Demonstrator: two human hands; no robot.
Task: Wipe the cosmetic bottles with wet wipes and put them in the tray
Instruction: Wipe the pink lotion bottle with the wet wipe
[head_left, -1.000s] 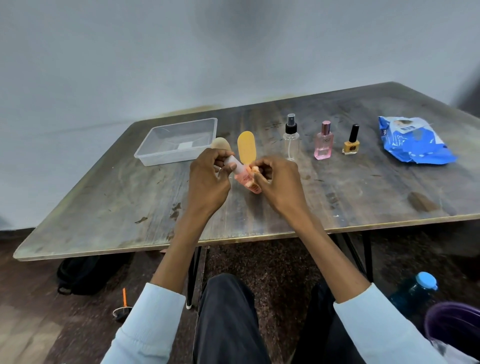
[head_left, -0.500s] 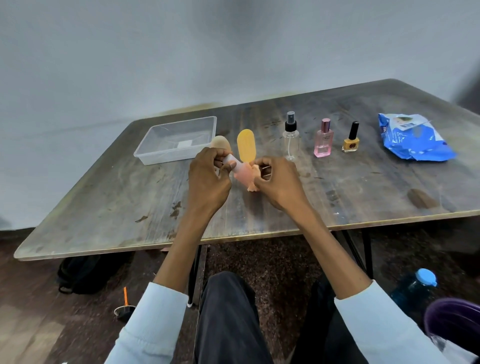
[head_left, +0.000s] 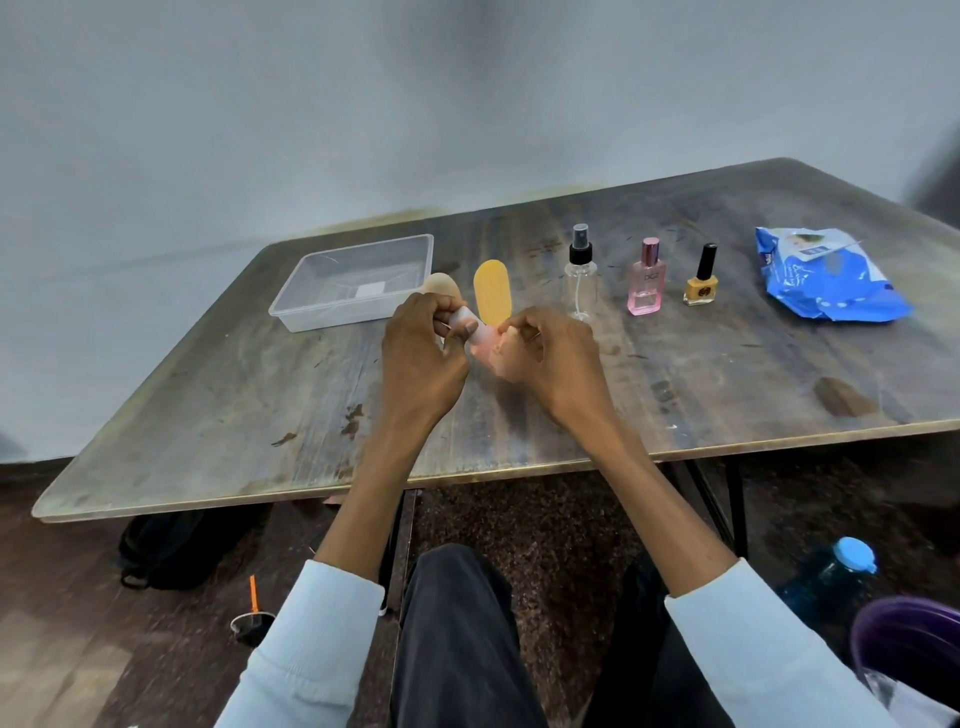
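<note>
Hands work together above the worn wooden table (head_left: 727, 395): left hand (head_left: 421, 358) pinches the white cap of a small pink bottle (head_left: 480, 340), while right hand (head_left: 550, 358), now slid further up its body, rubs it with a wipe. Behind, the clear plastic tray (head_left: 291, 312) waits, nothing inside.

The tray (head_left: 358, 280) sits open-topped near the table's (head_left: 208, 405) far-left corner, with bare wood along the left and near edges. A beige bottle (head_left: 441, 286) and yellow bottle (head_left: 492, 290) stand just right of the tray, blocking that side; three more bottles (head_left: 645, 278) line up rightward
</note>
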